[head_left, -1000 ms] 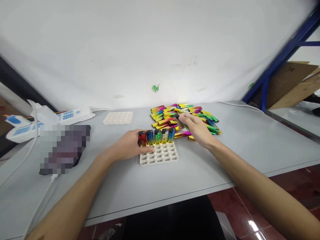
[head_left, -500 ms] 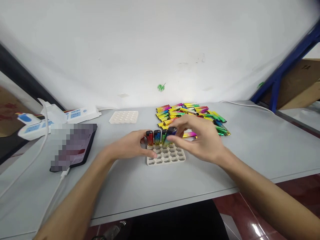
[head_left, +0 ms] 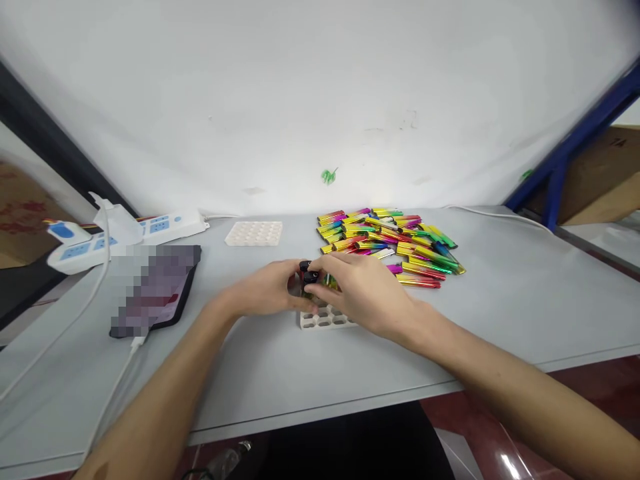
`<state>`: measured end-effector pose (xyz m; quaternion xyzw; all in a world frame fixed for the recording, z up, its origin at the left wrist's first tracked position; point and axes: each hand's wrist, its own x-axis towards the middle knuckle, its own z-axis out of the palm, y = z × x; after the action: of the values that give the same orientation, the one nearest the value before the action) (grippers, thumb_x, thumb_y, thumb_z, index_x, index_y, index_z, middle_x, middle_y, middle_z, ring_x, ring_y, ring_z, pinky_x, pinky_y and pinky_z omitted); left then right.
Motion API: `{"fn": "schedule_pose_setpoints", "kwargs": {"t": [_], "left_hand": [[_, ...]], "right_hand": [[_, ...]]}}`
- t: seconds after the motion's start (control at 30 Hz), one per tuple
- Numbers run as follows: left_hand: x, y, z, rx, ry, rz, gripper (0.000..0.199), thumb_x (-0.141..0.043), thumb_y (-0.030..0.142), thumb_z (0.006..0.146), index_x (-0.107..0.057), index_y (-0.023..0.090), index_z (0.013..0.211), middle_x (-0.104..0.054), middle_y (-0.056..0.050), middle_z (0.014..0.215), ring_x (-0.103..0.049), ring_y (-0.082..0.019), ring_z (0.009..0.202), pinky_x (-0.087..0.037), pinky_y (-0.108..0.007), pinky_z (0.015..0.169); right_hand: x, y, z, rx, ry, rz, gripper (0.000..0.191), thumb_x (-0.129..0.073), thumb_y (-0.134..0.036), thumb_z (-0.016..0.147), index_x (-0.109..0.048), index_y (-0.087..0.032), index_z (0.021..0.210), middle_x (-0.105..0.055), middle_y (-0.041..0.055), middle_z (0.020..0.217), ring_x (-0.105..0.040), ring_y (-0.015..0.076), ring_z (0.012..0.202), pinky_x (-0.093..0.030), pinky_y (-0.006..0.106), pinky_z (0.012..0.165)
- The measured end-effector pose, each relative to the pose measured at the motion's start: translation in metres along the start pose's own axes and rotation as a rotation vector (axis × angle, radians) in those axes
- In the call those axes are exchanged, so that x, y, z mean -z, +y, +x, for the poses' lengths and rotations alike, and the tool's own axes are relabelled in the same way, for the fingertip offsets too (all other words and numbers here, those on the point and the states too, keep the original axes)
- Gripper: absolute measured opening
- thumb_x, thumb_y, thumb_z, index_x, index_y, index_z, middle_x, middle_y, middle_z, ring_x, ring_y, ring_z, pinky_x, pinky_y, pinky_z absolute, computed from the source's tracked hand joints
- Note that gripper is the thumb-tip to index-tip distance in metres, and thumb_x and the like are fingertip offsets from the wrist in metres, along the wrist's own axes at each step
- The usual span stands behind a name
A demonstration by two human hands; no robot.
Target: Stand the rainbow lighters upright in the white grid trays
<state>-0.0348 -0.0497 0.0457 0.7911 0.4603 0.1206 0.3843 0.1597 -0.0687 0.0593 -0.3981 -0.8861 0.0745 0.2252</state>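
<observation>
A white tray of holes (head_left: 323,319) lies on the table in front of me, its back part hidden by my hands. My left hand (head_left: 265,290) grips its left end, thumb on the near side and fingers at the back beside a lighter. My right hand (head_left: 370,290) pinches a black-topped lighter (head_left: 311,276) over the tray's left side, just in front of another black-topped lighter (head_left: 304,265) in the back row. Whether the held lighter sits in a hole is hidden. Other lighters in that row are mostly covered by my right hand.
A pile of shiny, many-coloured lighters (head_left: 400,243) lies behind and right of the tray. A second white tray (head_left: 253,233) stands near the wall. To the left are a charging phone (head_left: 187,287), its cable, and a power strip (head_left: 165,227).
My right hand has moved left and slightly nearer, bringing the lighter from the right part of the back row to in front of its left end. My left hand stays at the tray.
</observation>
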Motion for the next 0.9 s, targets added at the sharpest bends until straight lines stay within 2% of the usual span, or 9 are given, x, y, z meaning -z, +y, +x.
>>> {"fn": "schedule_pose_setpoints", "kwargs": {"t": [0.1,0.2,0.3,0.37,0.5,0.57,0.63,0.73,0.9], "left_hand": [[0.000,0.001,0.000,0.040,0.016,-0.002,0.038,-0.071,0.050,0.072,-0.063,0.024,0.098,-0.070,0.000,0.092,-0.064,-0.023,0.086,-0.046,-0.029,0.068],[0.001,0.000,0.000,0.049,0.008,0.019,0.038,-0.068,0.053,0.075,-0.064,0.023,0.098,-0.070,-0.001,0.094,-0.064,-0.023,0.088,-0.046,-0.030,0.070],[0.001,-0.001,0.001,0.053,0.023,0.032,0.040,-0.068,0.053,0.077,-0.063,0.025,0.104,-0.071,-0.001,0.103,-0.064,-0.023,0.094,-0.047,-0.030,0.074],[0.001,-0.002,0.002,0.083,0.038,0.050,0.045,-0.069,0.055,0.076,-0.063,0.024,0.108,-0.071,-0.002,0.105,-0.064,-0.024,0.094,-0.046,-0.030,0.074],[0.000,-0.003,0.002,0.115,0.053,0.092,0.050,-0.068,0.058,0.075,-0.064,0.022,0.110,-0.071,-0.004,0.102,-0.064,-0.025,0.092,-0.045,-0.031,0.071],[0.000,-0.003,0.002,0.120,0.059,0.093,0.052,-0.068,0.058,0.075,-0.064,0.022,0.112,-0.071,-0.004,0.102,-0.064,-0.026,0.092,-0.045,-0.031,0.071],[0.000,-0.002,0.002,0.122,0.063,0.096,0.051,-0.068,0.058,0.075,-0.064,0.023,0.111,-0.071,-0.004,0.104,-0.064,-0.026,0.093,-0.046,-0.031,0.071],[-0.001,-0.001,0.002,0.124,0.057,0.105,0.048,-0.067,0.058,0.076,-0.063,0.022,0.108,-0.071,-0.004,0.105,-0.064,-0.025,0.094,-0.046,-0.030,0.072],[-0.002,0.000,0.003,0.138,0.065,0.090,0.047,-0.067,0.056,0.075,-0.063,0.022,0.107,-0.070,-0.003,0.100,-0.064,-0.024,0.091,-0.047,-0.030,0.071]], "right_hand": [[0.000,-0.001,-0.002,-0.017,-0.001,-0.006,0.025,-0.067,-0.038,0.090,-0.063,-0.023,0.110,-0.072,0.0063,0.092,-0.060,0.0187,0.068,-0.030,0.028,0.054],[0.007,0.006,-0.005,-0.009,0.092,0.028,0.030,-0.063,-0.049,0.091,-0.062,-0.024,0.108,-0.069,0.0017,0.077,-0.055,0.0155,0.059,-0.028,0.028,0.052],[0.020,0.030,-0.011,-0.043,0.260,0.029,0.030,-0.054,-0.051,0.095,-0.063,-0.022,0.093,-0.064,0.0003,0.065,-0.051,0.0141,0.055,-0.031,0.029,0.055],[0.028,0.056,-0.015,-0.085,0.286,0.005,0.031,-0.051,-0.045,0.097,-0.062,-0.021,0.082,-0.063,0.0009,0.063,-0.051,0.0138,0.056,-0.033,0.030,0.058],[0.038,0.106,-0.026,-0.240,0.072,-0.074,0.033,-0.058,-0.045,0.090,-0.062,-0.021,0.067,-0.065,0.0025,0.066,-0.054,0.0175,0.062,-0.034,0.032,0.061],[0.041,0.120,-0.031,-0.239,-0.056,-0.094,0.029,-0.064,-0.046,0.084,-0.067,-0.023,0.068,-0.067,0.0036,0.072,-0.057,0.0220,0.073,-0.038,0.035,0.066],[0.042,0.126,-0.035,-0.227,-0.133,-0.113,0.021,-0.068,-0.044,0.078,-0.072,-0.024,0.074,-0.068,0.0047,0.076,-0.057,0.0260,0.082,-0.040,0.039,0.073],[0.039,0.127,-0.039,-0.248,-0.156,-0.159,0.014,-0.070,-0.035,0.073,-0.074,-0.024,0.081,-0.067,0.0060,0.078,-0.057,0.0295,0.089,-0.042,0.043,0.080],[0.025,0.130,-0.039,-0.212,-0.129,-0.272,0.012,-0.064,-0.024,0.076,-0.072,-0.020,0.083,-0.064,0.0109,0.087,-0.054,0.0316,0.094,-0.042,0.044,0.084]]}}
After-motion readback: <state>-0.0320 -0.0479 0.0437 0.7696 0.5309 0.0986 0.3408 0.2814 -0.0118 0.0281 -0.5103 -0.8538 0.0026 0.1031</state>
